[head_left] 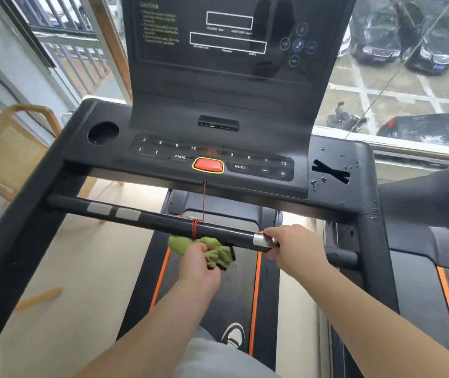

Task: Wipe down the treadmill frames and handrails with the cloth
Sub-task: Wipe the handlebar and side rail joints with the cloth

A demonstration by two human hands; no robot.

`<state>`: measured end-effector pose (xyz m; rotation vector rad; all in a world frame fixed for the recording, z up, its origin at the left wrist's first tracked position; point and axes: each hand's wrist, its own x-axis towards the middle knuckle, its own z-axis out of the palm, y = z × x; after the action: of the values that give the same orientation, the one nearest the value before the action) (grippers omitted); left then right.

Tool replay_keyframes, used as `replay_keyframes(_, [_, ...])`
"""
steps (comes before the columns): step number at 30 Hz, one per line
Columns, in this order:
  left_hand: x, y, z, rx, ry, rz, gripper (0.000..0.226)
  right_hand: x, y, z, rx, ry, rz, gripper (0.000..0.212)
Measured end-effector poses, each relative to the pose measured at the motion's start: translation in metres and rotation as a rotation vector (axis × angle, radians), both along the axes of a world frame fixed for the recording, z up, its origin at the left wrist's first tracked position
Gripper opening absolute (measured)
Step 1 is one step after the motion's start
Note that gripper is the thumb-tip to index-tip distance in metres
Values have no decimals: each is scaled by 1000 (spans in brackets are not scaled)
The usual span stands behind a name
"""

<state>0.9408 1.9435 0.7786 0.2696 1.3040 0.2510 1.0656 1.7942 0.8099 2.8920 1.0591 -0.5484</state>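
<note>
Cloth, green and crumpled, is bunched in the left grip, whose fingers curl round it. It lies against the near edge of the treadmill's black crossbar handrail, just below the red safety cord wound round that rail. The right grip is closed on the same rail at its chrome pulse sensor. Above, the console carries a red stop button; water droplets dot its right tray. A white shoe stands on the belt.
</note>
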Motion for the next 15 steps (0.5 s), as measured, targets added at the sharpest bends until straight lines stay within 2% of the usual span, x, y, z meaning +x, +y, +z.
replay_keyframes(5, [-1, -58, 21, -40, -126, -374, 26, 6, -3, 1, 16, 13, -28, 10])
replay_keyframes(8, [-6, -39, 44, 128, -99, -457, 18, 7, -11, 8, 63, 75, -66, 17])
replay_keyframes(10, [-10, -11, 64, 398, -32, -494, 13, 10, -20, 14, 56, 92, -88, 17])
replay_keyframes(12, [-14, 16, 86, 771, 59, -616, 14, 14, -35, 15, -4, 33, -110, 13])
replay_keyframes(15, [-12, 42, 87, 1275, 163, -1021, 13, 16, -53, 12, -63, 26, -152, 15])
